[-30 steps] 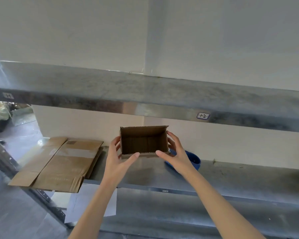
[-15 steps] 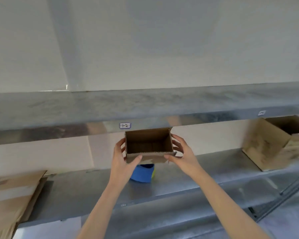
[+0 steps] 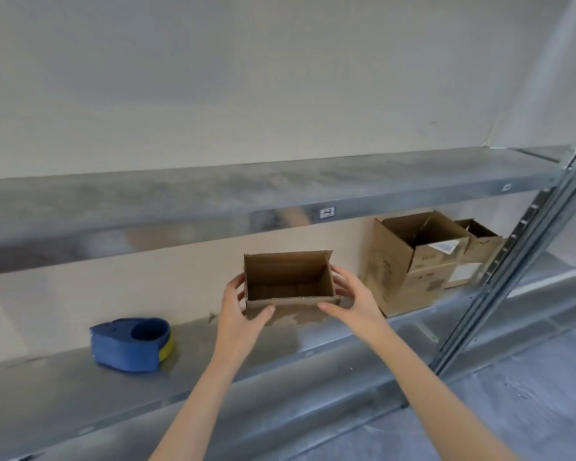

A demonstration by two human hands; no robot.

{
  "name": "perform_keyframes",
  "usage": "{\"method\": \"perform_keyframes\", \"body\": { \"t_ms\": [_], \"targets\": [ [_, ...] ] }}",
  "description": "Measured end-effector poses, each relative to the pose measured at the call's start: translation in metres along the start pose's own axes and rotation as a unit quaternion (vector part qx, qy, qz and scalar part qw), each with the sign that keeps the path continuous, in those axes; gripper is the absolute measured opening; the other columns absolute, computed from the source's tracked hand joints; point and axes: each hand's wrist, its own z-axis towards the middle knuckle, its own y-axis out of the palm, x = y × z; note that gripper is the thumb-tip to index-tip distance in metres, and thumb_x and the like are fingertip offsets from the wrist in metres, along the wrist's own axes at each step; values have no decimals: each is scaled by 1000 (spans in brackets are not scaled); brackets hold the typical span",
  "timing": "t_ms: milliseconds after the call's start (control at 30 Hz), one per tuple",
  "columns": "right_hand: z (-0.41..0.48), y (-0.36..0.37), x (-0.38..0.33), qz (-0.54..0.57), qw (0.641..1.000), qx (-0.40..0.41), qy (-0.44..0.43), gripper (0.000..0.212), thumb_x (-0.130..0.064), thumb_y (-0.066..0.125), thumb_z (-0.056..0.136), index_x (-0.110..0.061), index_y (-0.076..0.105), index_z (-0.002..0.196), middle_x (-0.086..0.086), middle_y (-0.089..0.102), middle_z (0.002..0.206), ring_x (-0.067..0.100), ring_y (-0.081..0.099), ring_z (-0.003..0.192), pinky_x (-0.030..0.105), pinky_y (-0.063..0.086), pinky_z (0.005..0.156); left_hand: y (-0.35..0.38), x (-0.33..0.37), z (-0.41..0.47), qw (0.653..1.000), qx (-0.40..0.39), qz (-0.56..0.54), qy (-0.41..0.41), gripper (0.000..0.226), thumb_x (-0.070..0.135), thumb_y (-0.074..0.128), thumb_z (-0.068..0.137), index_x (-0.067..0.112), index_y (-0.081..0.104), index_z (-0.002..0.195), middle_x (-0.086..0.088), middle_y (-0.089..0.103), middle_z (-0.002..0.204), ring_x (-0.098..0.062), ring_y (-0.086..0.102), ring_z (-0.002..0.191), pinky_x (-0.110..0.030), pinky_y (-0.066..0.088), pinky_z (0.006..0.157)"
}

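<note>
So, the small open box (image 3: 290, 284) was held between both hands over the lower shelf (image 3: 80, 394), roughly midway along the stretch that could be seen and back from its front edge. The left hand (image 3: 240, 314) was wrapped round the box's left end, thumb laid across the front wall and fingers tucked behind. The right hand (image 3: 353, 304) was curled round the right end the same way. Both grips were closed on the box, nothing loose. Whether the bottom was already touching the shelf couldn't be made out, since only a dark patch was seen under it, shadow or reflection.

What could have gone wrong from there, as a guess:

- The box looked empty and thin-walled, so the ends could have been buckled if it was squeezed too hard.
- The shelf was bare shiny metal. If the box was let go while tilted or not fully down, it could have been tipped or slid toward the front edge.
- The larger carton (image 3: 409, 261) was near on the right, so it could have been knocked if the box was pushed sideways.
- The upper shelf (image 3: 213, 201) hung just above the back rim, which could have been clipped on a lift.

The blue tape dispenser (image 3: 132, 344) was well apart on the left, so no trouble was expected there.
</note>
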Motion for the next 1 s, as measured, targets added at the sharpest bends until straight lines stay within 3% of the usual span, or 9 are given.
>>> {"method": "perform_keyframes", "body": {
  "t_ms": [67, 133, 267, 400, 567, 833, 933, 1000],
  "targets": [
    [1, -21, 13, -5, 1000, 5, 7, 77, -12, 82, 79, -30, 43, 144, -8, 53, 141, 16, 52, 127, 45, 45, 108, 26, 1, 0, 1000, -6, -4, -4, 75, 13, 81, 80, 29, 37, 139, 12, 45, 138, 14, 47, 112, -5, 39, 92],
    [4, -37, 24, -6, 1000, 6, 15, 76, -12, 81, 80, -31, 43, 143, -9, 51, 141, 15, 51, 128, 46, 44, 108, 47, 1, 4, 1000, -11, -3, -11, 74, 11, 80, 80, 30, 38, 137, 13, 45, 136, 20, 45, 109, 2, 36, 82],
    [19, -56, 46, -13, 999, 13, 33, 74, -13, 80, 81, -32, 43, 142, -10, 50, 142, 13, 50, 129, 43, 44, 109, 76, -3, 16, 999, -21, 10, -30, 73, 16, 81, 80, 35, 35, 135, 17, 43, 135, -1, 45, 117, -11, 37, 94],
    [38, -68, 68, -28, 998, 6, 50, 69, -16, 78, 83, -34, 42, 139, -10, 49, 142, 14, 47, 131, 36, 41, 108, 99, -16, 33, 998, -24, 28, -44, 73, 20, 81, 80, 33, 37, 137, 12, 43, 140, -7, 45, 121, -27, 41, 102],
    [66, -83, 91, -46, 995, 1, 86, 69, -17, 76, 86, -25, 41, 144, -3, 49, 145, 18, 45, 135, 44, 38, 114, 127, -33, 61, 997, -42, 33, -63, 72, 20, 81, 80, 27, 40, 138, 5, 47, 141, -17, 51, 124, -41, 46, 105],
    [107, -88, 113, -82, 991, -36, 99, 63, -18, 70, 90, -24, 40, 145, 0, 48, 146, 19, 41, 138, 38, 32, 116, 148, -58, 85, 994, -37, 18, -97, 70, 10, 78, 80, 24, 41, 137, 3, 49, 138, -16, 52, 120, -28, 45, 93],
    [113, -89, 118, -81, 991, -42, 94, 62, -21, 70, 90, -26, 41, 144, -2, 48, 144, 17, 42, 136, 29, 32, 111, 152, -63, 86, 995, -22, 13, -100, 69, 8, 78, 80, 28, 41, 134, 4, 50, 136, -13, 54, 115, -17, 46, 84],
    [119, -93, 120, -82, 992, -46, 82, 62, -20, 71, 90, -26, 41, 143, -2, 49, 143, 17, 43, 135, 27, 33, 108, 155, -64, 88, 995, -10, 7, -100, 68, 6, 77, 80, 26, 42, 134, 4, 51, 136, -14, 56, 115, -19, 48, 85]
  ]
}}
